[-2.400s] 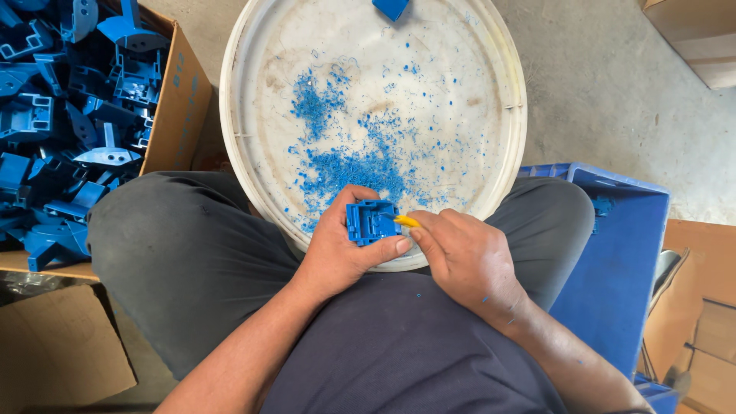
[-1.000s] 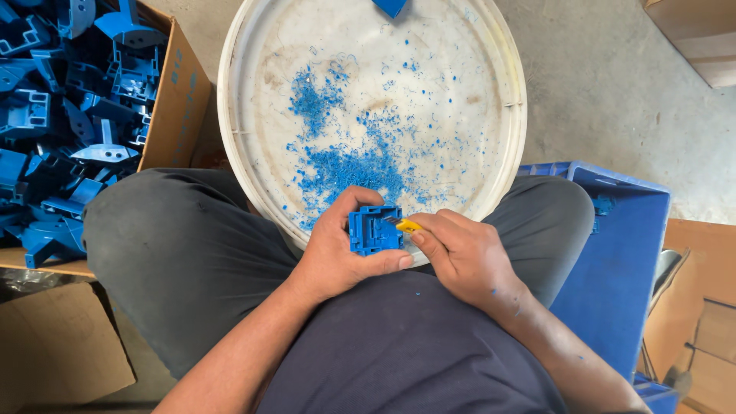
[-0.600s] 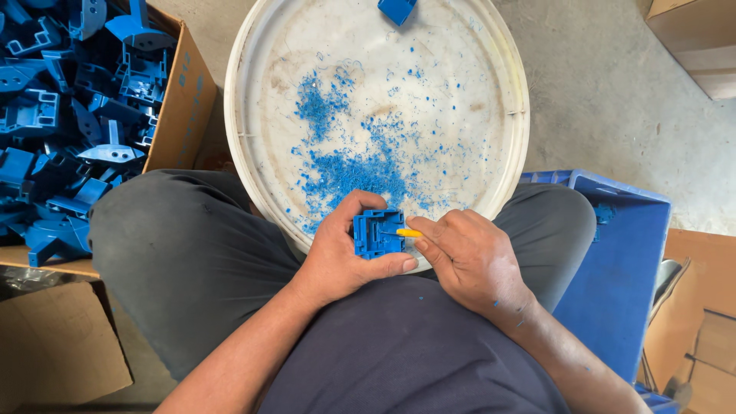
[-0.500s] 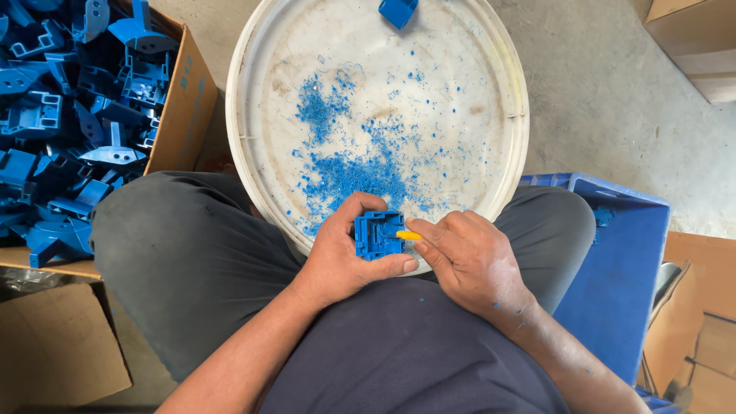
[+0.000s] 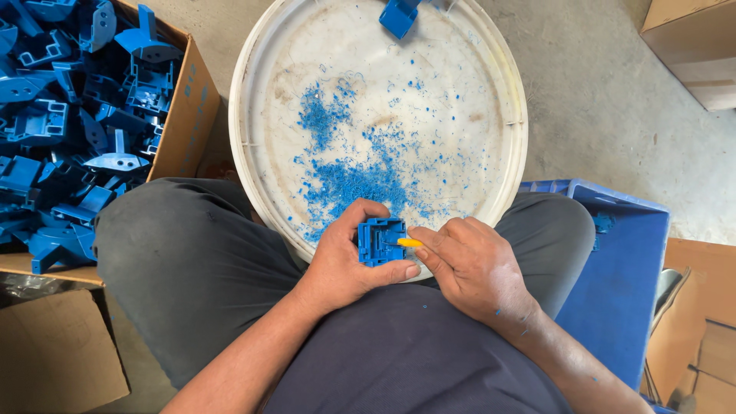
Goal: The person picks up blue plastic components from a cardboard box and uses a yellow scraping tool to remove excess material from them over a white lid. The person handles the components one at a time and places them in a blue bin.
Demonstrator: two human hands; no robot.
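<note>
A small square blue plastic part (image 5: pixel 381 241) is gripped in the left hand (image 5: pixel 349 261), with the fingers curled around its left edge and the thumb pressed along its lower side. The part is held just above the near rim of a round white tray (image 5: pixel 506 92), over the person's lap. The right hand (image 5: pixel 471 264) is closed around a thin yellow-handled tool (image 5: pixel 409 242), whose tip is laid against the right side of the part; only a short length of the handle is seen between the fingers. Blue plastic shavings (image 5: pixel 356 176) are scattered across the tray's floor, thickest just beyond the hands. Another blue part (image 5: pixel 400 15) is seen lying at the far edge of the tray. To the left, a cardboard box (image 5: pixel 188 123) is filled with many blue moulded parts (image 5: pixel 69 130). To the right, a blue plastic crate (image 5: pixel 621 268) is set on the concrete floor (image 5: pixel 613 115), beside the person's right leg.
</note>
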